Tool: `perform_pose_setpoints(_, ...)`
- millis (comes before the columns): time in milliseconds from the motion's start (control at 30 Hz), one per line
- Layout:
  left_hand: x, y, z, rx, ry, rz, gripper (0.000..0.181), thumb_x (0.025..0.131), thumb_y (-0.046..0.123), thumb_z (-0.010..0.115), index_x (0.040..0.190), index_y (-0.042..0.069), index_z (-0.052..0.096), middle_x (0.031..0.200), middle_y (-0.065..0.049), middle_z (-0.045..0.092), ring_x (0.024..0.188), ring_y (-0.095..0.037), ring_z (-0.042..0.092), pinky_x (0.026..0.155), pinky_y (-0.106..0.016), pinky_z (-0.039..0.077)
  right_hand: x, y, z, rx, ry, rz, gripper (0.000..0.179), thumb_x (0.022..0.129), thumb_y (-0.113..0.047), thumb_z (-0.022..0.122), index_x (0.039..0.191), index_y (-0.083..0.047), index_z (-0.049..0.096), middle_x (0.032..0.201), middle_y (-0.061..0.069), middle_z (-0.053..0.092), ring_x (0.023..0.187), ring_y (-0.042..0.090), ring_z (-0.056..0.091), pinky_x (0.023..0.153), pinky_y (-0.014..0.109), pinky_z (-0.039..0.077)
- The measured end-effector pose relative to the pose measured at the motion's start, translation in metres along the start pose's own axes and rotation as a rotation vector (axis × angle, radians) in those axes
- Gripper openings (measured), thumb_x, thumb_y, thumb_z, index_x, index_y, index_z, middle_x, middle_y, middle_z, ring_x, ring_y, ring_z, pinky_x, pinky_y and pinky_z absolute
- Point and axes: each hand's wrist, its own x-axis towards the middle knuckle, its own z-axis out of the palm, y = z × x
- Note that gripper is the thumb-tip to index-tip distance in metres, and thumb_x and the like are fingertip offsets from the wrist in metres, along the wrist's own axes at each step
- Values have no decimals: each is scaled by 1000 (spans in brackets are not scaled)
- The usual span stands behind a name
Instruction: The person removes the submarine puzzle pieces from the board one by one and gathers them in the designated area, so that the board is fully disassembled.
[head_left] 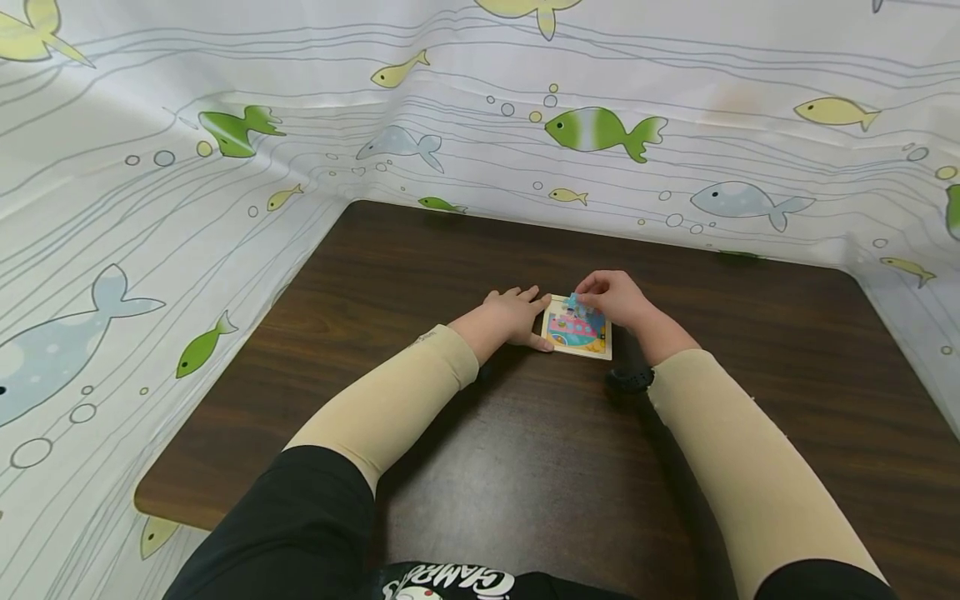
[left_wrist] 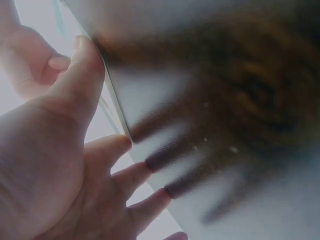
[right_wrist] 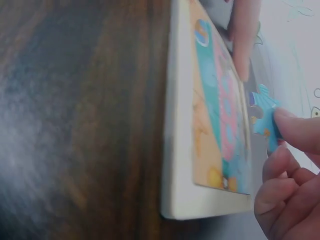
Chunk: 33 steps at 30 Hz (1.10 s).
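Note:
A small jigsaw puzzle in a pale wooden frame (head_left: 576, 350) lies on the dark table, its picture pink, teal and yellow. Beside its left edge my left hand (head_left: 513, 317) rests on the table with fingers spread. The left thumb (left_wrist: 90, 65) and index fingertip touch the frame's edge. My right hand (head_left: 617, 298) pinches a light blue puzzle piece (right_wrist: 265, 117) between thumb and fingers, just above the far part of the puzzle. In the right wrist view the piece is tilted and stands apart from the board.
The brown wooden table (head_left: 405, 267) reflects light near its front. A white curtain (head_left: 480, 92) printed with fish hangs along the back and sides. On the right wrist sits a black strap (head_left: 630, 381).

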Motion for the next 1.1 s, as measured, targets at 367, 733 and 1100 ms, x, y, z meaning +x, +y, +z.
perform_pose_setpoints(367,0,3,0,8,-2,12,99,86,75,50,161,28,3,166,-1,3,150,-29,11,116,-54,16,-26,27,-56,41,170,88,30,95,-26,70,108,2,67,85,12,58,72,31,55,59,36,50)
perform_pose_setpoints(733,-4,0,-1,40,-21,15,100,87,75,45,161,27,-1,166,-2,-1,150,-29,8,117,-53,10,-57,71,-95,-20,119,235,37,102,-25,58,119,7,59,102,15,54,86,30,54,72,36,48)
perform_pose_setpoints(1100,-7,2,-3,73,-71,27,98,89,76,39,160,27,-8,165,-3,-7,150,-31,2,117,-55,0,-59,91,-96,-40,85,275,33,103,-22,57,118,8,60,101,16,54,89,31,50,72,37,45)
